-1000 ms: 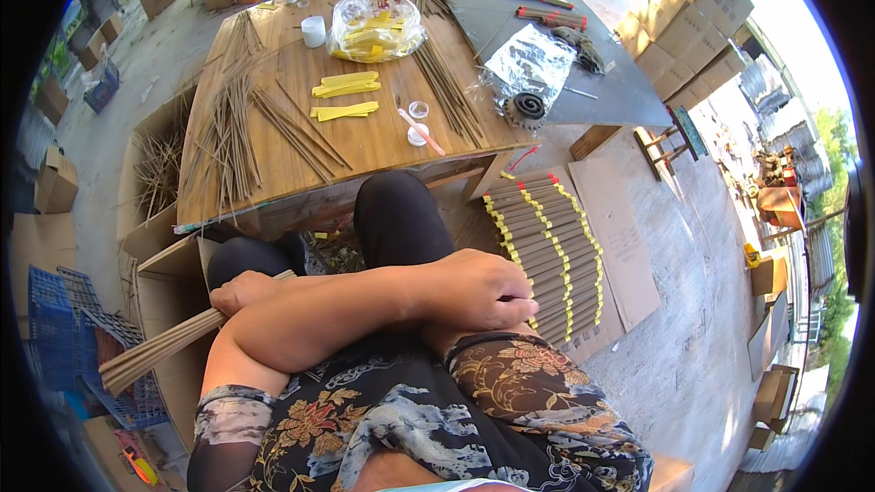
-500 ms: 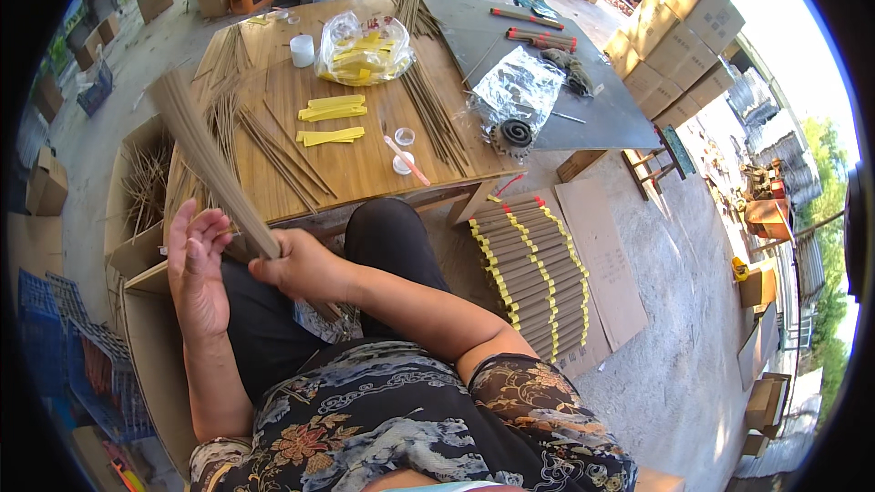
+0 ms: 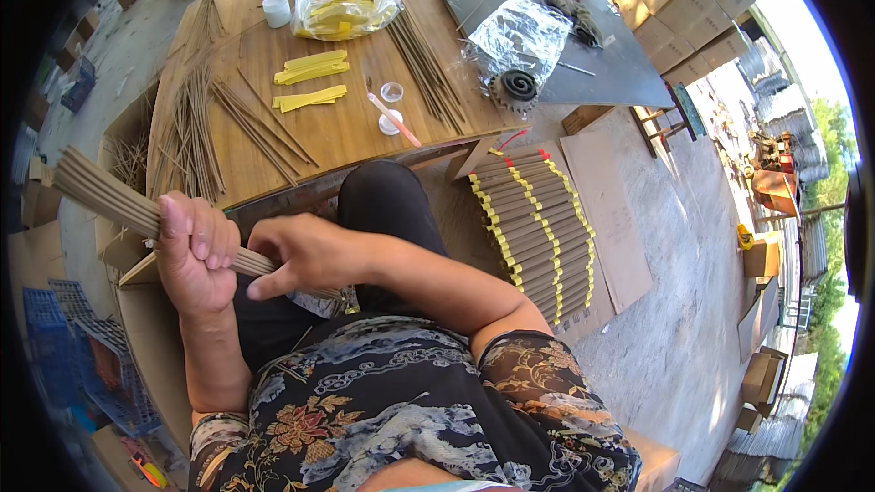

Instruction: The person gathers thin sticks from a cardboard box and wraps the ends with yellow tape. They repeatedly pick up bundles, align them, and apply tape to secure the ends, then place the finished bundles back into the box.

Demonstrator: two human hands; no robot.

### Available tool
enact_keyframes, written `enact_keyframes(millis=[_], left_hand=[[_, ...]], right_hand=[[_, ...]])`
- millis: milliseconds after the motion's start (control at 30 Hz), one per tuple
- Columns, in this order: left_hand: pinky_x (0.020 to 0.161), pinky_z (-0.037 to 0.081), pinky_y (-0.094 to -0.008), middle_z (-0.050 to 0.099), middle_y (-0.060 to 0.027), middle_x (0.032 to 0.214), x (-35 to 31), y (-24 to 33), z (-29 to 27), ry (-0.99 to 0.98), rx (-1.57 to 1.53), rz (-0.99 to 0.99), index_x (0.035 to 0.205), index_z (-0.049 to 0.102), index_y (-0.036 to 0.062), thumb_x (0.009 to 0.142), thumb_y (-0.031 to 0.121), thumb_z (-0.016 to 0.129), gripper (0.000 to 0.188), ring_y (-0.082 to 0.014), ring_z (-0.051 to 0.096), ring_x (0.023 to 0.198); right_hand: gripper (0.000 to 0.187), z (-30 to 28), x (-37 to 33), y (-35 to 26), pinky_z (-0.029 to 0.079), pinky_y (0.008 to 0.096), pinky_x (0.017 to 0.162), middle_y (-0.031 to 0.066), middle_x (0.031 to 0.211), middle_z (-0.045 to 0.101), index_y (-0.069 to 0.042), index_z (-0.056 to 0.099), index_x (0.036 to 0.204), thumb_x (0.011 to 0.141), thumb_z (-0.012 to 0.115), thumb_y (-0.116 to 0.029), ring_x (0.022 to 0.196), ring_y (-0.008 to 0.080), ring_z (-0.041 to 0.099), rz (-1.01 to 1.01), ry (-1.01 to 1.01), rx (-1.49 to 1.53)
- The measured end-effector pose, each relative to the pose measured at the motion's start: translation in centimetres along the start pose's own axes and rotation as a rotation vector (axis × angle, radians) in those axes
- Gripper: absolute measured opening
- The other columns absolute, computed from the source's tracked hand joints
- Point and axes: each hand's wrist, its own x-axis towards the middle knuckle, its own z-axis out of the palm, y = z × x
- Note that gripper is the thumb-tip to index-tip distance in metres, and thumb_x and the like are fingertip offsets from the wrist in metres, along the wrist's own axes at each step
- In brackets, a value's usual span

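Note:
My left hand (image 3: 202, 251) is closed round a bundle of thin brown incense sticks (image 3: 114, 196), which slants from the upper left down across my lap. Beside it, my right hand (image 3: 305, 251) is loosely open over the bundle's lower part, thumb apart from the fingers. The sticks run between them, and their lower end is partly hidden behind the hand. On the wooden table (image 3: 246, 46) ahead lie loose incense sticks (image 3: 193, 137) and two small stacks of yellow paper strips (image 3: 310, 66). A clear bag (image 3: 346, 5) there holds more yellow strips.
A white cup (image 3: 276, 10), a small lidded pot (image 3: 390, 121) and a pinkish stick (image 3: 401, 126) are on the table. Yellow-banded stick bundles (image 3: 533, 237) lie on floor cardboard at right. Blue crates (image 3: 87, 346) stand at left. A coiled dark object (image 3: 515, 88) rests by foil.
My left hand, open before, has closed round the bundle. The bundle has tipped lower toward the left. My right hand has loosened its grip on it. The view has tilted downward.

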Motion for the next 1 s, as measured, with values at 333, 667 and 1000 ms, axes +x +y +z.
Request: enact_keyframes(millis=[333,667,1000], left_hand=[[0.037,0.027,-0.0198,0.031,0.0034,0.051,2.9,0.2,-2.5,0.022,0.029,0.056,0.065,0.036,0.0131,0.094,0.029,0.040,0.033,-0.0055,0.027,0.040],[0.038,0.028,-0.0195,0.032,0.0032,0.052,4.3,-1.3,-1.6,0.047,0.094,0.022,0.066,0.036,0.0129,0.094,0.028,0.040,0.032,-0.0052,0.027,0.040],[0.039,0.029,-0.0194,0.033,0.0033,0.053,4.8,-1.6,-2.5,0.044,0.124,0.012,0.065,0.035,0.0140,0.094,0.026,0.040,0.032,-0.0057,0.029,0.041]], right_hand=[[0.025,-22.5,-13.6,11.0,0.043,0.0276,0.073,0.0087,0.090,0.056,-0.001,0.058,0.092,0.074,0.068,-0.016,0.082,0.0157,0.052,0.289,1.352,-0.448],[0.065,-23.5,-9.3,14.5,0.024,0.0421,0.098,0.0166,0.122,0.038,0.000,0.045,0.111,0.065,0.074,-0.037,0.118,0.0318,0.028,0.453,1.570,-0.935],[0.051,-23.6,-10.5,15.4,0.031,0.0325,0.092,0.0193,0.114,0.045,0.000,0.045,0.110,0.076,0.067,-0.031,0.110,0.0236,0.037,0.254,1.532,0.421]])
